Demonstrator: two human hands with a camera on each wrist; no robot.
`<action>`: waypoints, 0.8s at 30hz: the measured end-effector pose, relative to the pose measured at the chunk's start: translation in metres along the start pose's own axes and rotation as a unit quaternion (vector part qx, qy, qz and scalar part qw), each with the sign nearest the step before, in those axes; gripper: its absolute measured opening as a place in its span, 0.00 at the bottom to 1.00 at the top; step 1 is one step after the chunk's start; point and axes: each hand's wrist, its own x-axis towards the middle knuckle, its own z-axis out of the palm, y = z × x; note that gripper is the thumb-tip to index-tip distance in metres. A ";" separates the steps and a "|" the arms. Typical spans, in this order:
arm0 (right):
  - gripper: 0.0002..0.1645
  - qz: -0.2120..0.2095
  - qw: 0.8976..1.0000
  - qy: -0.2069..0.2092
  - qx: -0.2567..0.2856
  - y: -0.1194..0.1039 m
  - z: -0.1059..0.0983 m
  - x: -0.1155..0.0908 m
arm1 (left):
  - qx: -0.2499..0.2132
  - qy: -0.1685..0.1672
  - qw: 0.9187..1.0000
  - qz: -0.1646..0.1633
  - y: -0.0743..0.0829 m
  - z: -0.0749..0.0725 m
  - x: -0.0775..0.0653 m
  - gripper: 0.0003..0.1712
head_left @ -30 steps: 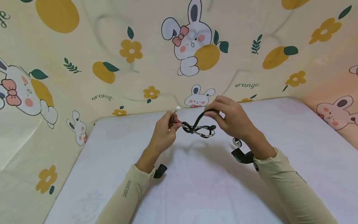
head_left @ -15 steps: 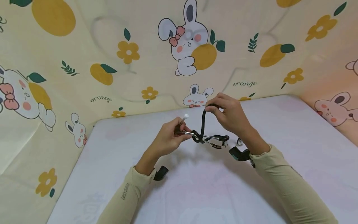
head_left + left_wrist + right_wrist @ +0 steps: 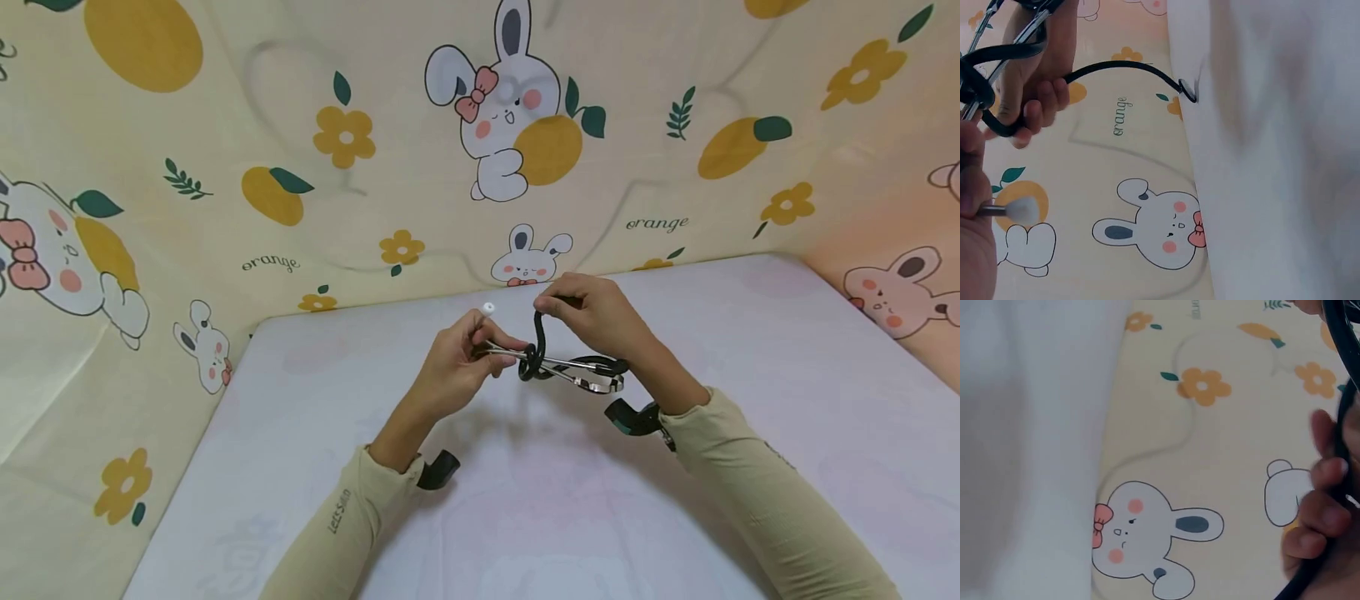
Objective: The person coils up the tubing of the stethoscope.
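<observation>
Both hands hold a stethoscope (image 3: 532,364) above the table. The left hand (image 3: 456,367) grips its metal ear tubes near the ear ends, and a white ear tip (image 3: 489,308) sticks up past the fingers. Black tubing loops around the metal tubes just right of that hand. The right hand (image 3: 600,315) pinches a raised length of the black tubing (image 3: 539,330). In the left wrist view, tubing runs out of the right hand to the round chest piece (image 3: 1189,90). Curled right fingers (image 3: 1322,512) lie around the tubing in the right wrist view.
A white-covered table (image 3: 525,517) lies below the hands. Behind it hangs a cream cloth (image 3: 420,192) printed with rabbits and oranges. Black wrist cameras (image 3: 438,471) show at both cuffs.
The left hand and the metal tubes have shifted slightly right. The right hand rose, then came down and leftward with the tubing. The chest piece has gone out of sight in the head view.
</observation>
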 end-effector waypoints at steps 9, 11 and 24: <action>0.12 0.027 0.994 -0.087 0.054 -0.002 0.006 0.001 | -0.060 0.031 0.998 0.002 0.006 -0.002 -0.001 0.22; 0.12 0.023 0.992 -0.098 0.070 -0.004 0.011 0.001 | -0.072 0.050 0.996 -0.002 0.008 -0.003 -0.002 0.24; 0.23 0.025 0.995 -0.094 0.026 -0.020 0.035 -0.011 | -0.100 0.236 0.966 0.017 0.010 -0.005 0.002 0.20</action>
